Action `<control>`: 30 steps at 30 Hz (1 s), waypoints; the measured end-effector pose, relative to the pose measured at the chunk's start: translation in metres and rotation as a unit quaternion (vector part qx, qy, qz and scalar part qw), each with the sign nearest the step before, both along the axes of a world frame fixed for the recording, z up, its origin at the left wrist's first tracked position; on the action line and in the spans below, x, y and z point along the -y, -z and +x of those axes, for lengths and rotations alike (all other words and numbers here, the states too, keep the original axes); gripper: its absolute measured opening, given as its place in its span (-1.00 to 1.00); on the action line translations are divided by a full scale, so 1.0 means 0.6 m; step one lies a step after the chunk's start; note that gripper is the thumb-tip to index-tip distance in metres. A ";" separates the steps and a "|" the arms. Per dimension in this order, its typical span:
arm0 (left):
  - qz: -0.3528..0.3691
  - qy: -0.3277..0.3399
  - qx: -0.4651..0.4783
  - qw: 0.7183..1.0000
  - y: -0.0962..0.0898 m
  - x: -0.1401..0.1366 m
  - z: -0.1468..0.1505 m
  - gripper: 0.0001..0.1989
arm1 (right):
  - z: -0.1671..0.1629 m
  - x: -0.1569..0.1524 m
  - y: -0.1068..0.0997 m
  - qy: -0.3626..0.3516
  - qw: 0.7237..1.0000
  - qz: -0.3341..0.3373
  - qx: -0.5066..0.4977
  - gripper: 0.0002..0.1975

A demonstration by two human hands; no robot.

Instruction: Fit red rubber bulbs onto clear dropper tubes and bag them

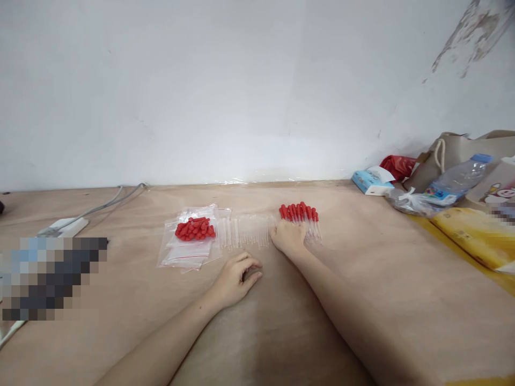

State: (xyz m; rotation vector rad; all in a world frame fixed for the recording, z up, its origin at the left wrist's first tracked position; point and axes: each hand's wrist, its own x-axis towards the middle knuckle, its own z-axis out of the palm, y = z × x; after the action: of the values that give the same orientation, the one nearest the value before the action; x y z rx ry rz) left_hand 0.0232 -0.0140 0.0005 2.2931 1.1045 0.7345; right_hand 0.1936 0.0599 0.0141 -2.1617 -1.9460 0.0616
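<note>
My left hand [238, 279] rests on the table with thumb and curved fingers apart, holding nothing. My right hand [290, 237] is closed, back towards me, at the left edge of a row of droppers [310, 225] with red rubber bulbs. Its fingertips are hidden, so what they hold does not show. Between the hands and beyond lies a row of thin clear tubes [253, 230], side by side. To the left, loose red rubber bulbs [195, 229] sit in a pile on clear zip bags [187, 254].
At the right edge are a blue tissue pack [372, 183], a plastic bottle [462, 174], a paper bag [426, 166] and a yellow package [470, 236]. On the left, a grey cable [108, 203] runs to a white box [66, 227], near a blurred-out dark object [60, 279]. A white wall [201, 107] stands behind.
</note>
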 end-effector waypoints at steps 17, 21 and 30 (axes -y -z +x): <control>0.002 0.002 -0.004 1.000 0.001 -0.001 -0.001 -0.86 | 0.130 0.100 0.068 -0.249 0.929 0.230 -0.147 -0.77; 0.018 -0.022 0.016 0.999 -0.001 0.008 0.005 -0.87 | 0.125 0.103 0.067 -0.250 0.930 0.240 -0.121 -0.77; 0.135 -0.292 -0.103 0.941 -0.102 -0.135 -0.135 -0.78 | 0.120 0.109 0.051 -0.264 0.936 0.207 -0.106 -0.79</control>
State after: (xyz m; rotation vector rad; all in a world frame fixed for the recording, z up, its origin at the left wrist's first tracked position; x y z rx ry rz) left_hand -0.0578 0.0671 0.0618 2.3087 1.9361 0.9212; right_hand 0.2658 -0.0055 -0.0163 -1.2810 -2.1203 -0.0229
